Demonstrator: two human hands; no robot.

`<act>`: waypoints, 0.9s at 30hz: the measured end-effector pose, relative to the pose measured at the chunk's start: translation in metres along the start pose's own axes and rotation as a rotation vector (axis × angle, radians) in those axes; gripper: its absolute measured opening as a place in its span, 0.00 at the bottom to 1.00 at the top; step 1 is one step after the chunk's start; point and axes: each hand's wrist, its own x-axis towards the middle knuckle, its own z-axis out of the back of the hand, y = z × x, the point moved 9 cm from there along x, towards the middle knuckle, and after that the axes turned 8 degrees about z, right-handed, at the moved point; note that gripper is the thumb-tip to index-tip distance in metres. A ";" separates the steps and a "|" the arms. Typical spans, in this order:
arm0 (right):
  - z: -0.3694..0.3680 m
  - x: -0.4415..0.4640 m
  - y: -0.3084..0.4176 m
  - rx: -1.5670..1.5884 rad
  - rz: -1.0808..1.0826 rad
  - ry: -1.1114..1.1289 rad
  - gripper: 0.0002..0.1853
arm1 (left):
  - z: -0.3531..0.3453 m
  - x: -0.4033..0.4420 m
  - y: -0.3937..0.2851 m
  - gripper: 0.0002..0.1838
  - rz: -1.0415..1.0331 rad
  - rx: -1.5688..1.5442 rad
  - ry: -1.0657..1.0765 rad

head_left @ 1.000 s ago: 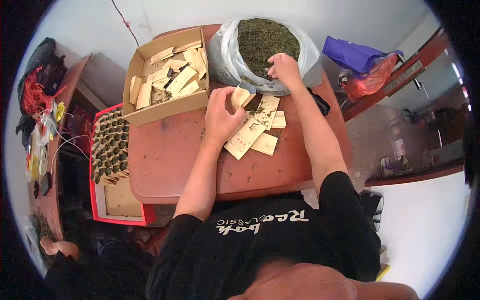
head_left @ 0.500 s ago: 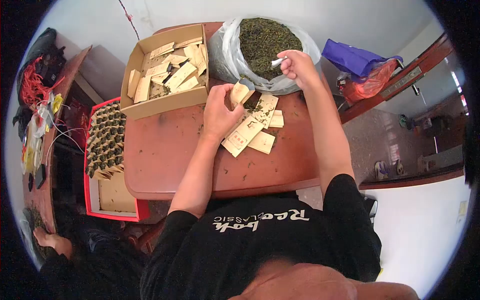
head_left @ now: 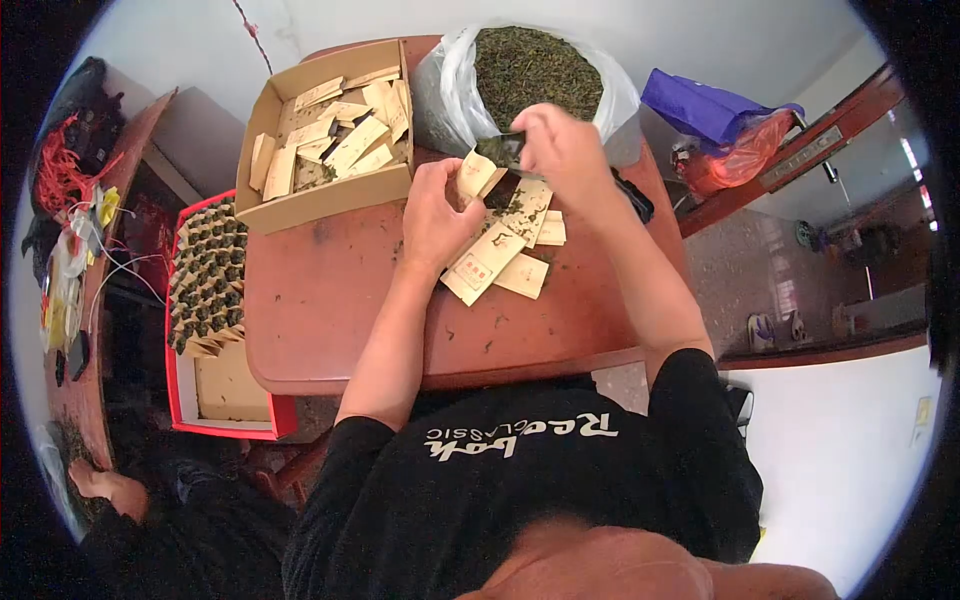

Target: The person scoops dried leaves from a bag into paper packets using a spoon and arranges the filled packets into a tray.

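Note:
In my left hand [head_left: 440,215], a tan paper pouch [head_left: 478,178] stands upright, pinched between thumb and fingers with its mouth upward. My right hand [head_left: 562,150] is closed and slightly blurred just right of that mouth. It grips what looks like a small scoop [head_left: 503,150], dark with leaves at its end; the handle is hidden by the fingers. Behind my hands stands a clear plastic bag [head_left: 445,90] filled with loose dark green tea leaves [head_left: 540,75]. More flat paper pouches [head_left: 485,262] lie on the table below, with leaf bits scattered over them.
A cardboard box [head_left: 325,205] of loose pouches stands at the table's back left. Lower left, a red box [head_left: 185,400] holds rows of filled pouches [head_left: 210,275]. A dark object [head_left: 635,198] lies by my right wrist. Another person's foot or hand [head_left: 110,490] shows at far left.
My right hand has moved left and slightly down, from the tea bag's front edge to the pouch's mouth. The left hand still holds the pouch in nearly the same place.

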 end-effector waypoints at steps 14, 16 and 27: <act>0.063 0.028 -0.042 -0.434 -0.006 -0.123 0.13 | 0.000 -0.002 0.001 0.23 -0.003 -0.010 0.000; 0.045 0.032 -0.084 -0.509 -0.038 -0.003 0.14 | 0.001 -0.002 0.001 0.23 -0.003 -0.012 0.000; 0.001 0.011 -0.143 0.298 -0.544 -0.162 0.14 | 0.000 0.000 0.000 0.24 -0.026 0.006 -0.006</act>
